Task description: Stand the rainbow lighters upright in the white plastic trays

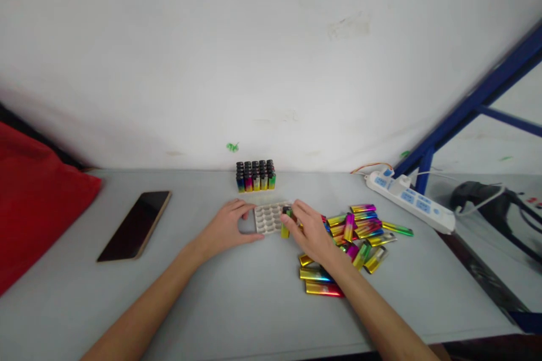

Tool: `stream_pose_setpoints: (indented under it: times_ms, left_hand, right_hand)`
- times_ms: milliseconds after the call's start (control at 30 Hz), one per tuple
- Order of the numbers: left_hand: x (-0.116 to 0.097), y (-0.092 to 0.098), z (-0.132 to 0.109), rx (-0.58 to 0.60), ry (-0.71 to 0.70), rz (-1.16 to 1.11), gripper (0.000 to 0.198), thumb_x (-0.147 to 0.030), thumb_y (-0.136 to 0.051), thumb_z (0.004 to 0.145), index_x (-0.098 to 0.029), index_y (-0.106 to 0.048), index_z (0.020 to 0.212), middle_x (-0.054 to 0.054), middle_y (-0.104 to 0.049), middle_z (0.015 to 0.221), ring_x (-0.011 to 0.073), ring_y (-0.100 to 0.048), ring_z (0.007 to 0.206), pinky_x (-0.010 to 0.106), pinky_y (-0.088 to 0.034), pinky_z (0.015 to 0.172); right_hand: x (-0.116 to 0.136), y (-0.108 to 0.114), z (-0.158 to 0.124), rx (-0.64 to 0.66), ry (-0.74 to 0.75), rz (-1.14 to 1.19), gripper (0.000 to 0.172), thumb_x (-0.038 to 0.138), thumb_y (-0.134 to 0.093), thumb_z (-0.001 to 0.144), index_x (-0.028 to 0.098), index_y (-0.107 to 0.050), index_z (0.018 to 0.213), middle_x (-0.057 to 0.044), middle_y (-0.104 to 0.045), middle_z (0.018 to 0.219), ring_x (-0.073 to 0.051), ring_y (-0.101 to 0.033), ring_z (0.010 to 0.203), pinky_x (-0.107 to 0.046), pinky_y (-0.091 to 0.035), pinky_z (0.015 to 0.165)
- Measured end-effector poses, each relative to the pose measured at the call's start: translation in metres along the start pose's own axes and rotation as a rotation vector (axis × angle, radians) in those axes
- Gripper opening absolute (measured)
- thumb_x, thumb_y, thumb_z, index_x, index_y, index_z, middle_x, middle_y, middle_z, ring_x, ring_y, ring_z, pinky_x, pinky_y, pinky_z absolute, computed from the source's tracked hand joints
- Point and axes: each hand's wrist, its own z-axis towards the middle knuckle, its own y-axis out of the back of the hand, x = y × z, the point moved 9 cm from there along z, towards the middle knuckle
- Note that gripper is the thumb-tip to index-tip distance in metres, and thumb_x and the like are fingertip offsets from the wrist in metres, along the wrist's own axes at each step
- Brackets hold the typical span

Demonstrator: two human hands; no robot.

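A white tray with rows of oval pockets (267, 216) lies flat on the table in front of me. My left hand (223, 227) steadies its left end, thumb at the near corner and fingers at the far one. In my right hand (312, 232), a yellow-green lighter (285, 229) stands upright at the tray's right side, pinched by thumb and fingers. Whether its base sits in a pocket I cannot tell. Several loose metallic-coloured lighters (348, 227) lie in a heap beside and partly under my right hand and forearm. Behind the tray stands a block of upright lighters (256, 176) in rows.
A dark-screened phone (135, 227) lies to the left, near a red cloth-like item (38, 197). At the right are a white power strip (410, 201) with plugs and cables, and a blue metal frame (461, 110). The wall (271, 67) bounds the table's far edge.
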Motion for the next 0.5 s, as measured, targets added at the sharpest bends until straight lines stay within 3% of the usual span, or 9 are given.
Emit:
stream_pose_setpoints:
  times_ms: [100, 300, 400, 500]
  left_hand:
    - [-0.001, 0.000, 0.000, 0.013, 0.011, 0.005, 0.061, -0.057, -0.090, 0.074, -0.019, -0.075, 0.119, 0.004, -0.069, 0.091, 0.0257, -0.067, 0.088, 0.039, -0.054, 0.087]
    - [-0.005, -0.001, 0.001, 0.040, 0.011, 0.013, 0.056, -0.055, -0.089, 0.074, -0.018, -0.075, 0.114, 0.004, -0.068, 0.089, 0.0252, -0.066, 0.086, 0.038, -0.052, 0.083]
    - [-0.004, 0.000, 0.002, 0.036, 0.007, 0.021, 0.050, -0.054, -0.089, 0.074, -0.019, -0.074, 0.106, 0.003, -0.067, 0.088, 0.0242, -0.065, 0.084, 0.036, -0.051, 0.081]
    - [-0.002, -0.001, 0.001, 0.031, 0.005, 0.022, 0.046, -0.055, -0.090, 0.072, -0.020, -0.071, 0.095, 0.002, -0.066, 0.087, 0.0235, -0.064, 0.083, 0.035, -0.050, 0.079]
  right_hand:
    - [-0.001, -0.013, 0.003, 0.096, -0.017, -0.037, 0.035, 0.045, -0.047, 0.113, 0.023, -0.056, 0.088, -0.002, -0.064, 0.079, -0.020, -0.062, 0.074, -0.032, -0.048, 0.072]
    - [0.007, -0.033, 0.027, 0.173, 0.078, -0.075, 0.021, 0.035, -0.051, 0.113, 0.020, -0.064, 0.121, -0.010, -0.073, 0.109, -0.023, -0.070, 0.100, -0.036, -0.055, 0.092]
    - [0.005, -0.049, 0.038, 0.244, 0.133, -0.152, 0.020, 0.034, -0.053, 0.112, 0.019, -0.064, 0.119, -0.012, -0.073, 0.111, -0.025, -0.070, 0.105, -0.038, -0.056, 0.094]
    - [-0.003, -0.062, 0.049, 0.298, 0.109, -0.227, 0.021, 0.035, -0.052, 0.113, 0.017, -0.063, 0.109, -0.011, -0.073, 0.102, -0.025, -0.071, 0.094, -0.036, -0.056, 0.086]
